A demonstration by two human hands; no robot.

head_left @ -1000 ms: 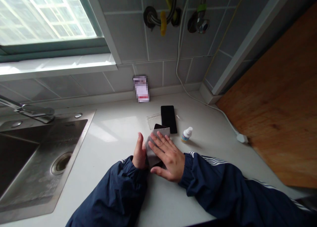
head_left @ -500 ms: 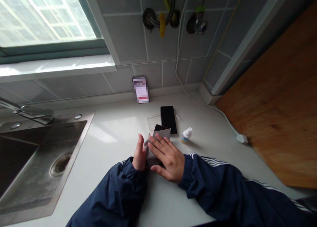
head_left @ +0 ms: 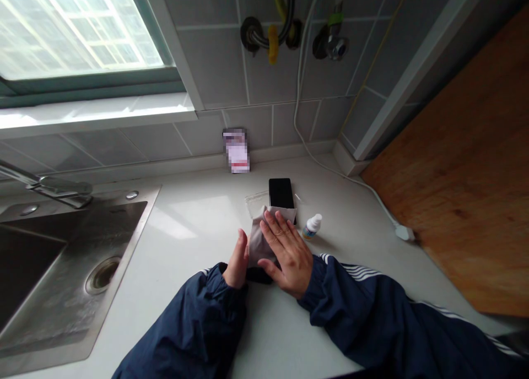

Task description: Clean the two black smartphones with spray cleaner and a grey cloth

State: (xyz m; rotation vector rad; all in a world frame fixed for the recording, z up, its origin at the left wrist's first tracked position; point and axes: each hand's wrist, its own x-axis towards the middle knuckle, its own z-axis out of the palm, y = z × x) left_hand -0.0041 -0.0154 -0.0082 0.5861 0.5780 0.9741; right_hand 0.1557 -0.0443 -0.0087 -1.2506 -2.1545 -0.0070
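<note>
A dark phone [head_left: 259,274] lies on the white counter [head_left: 194,225], mostly covered by a grey cloth [head_left: 260,237]. My right hand [head_left: 286,251] lies flat on the cloth with fingers stretched out, pressing it onto the phone. My left hand [head_left: 237,260] stands on edge against the phone's left side, fingers straight. A second black phone [head_left: 281,192] lies just beyond the cloth, partly overlapped by it. A clear plastic case [head_left: 254,200] peeks out to its left.
A small white dropper bottle [head_left: 311,226] lies right of my right hand. A steel sink [head_left: 61,269] and tap [head_left: 53,187] fill the left. A white cable [head_left: 330,169] runs to a plug [head_left: 404,233]. A wooden board [head_left: 463,175] covers the right.
My right hand has slid the grey cloth away from me along the phone, so it now reaches the second phone. The left hand stays against the phone's side.
</note>
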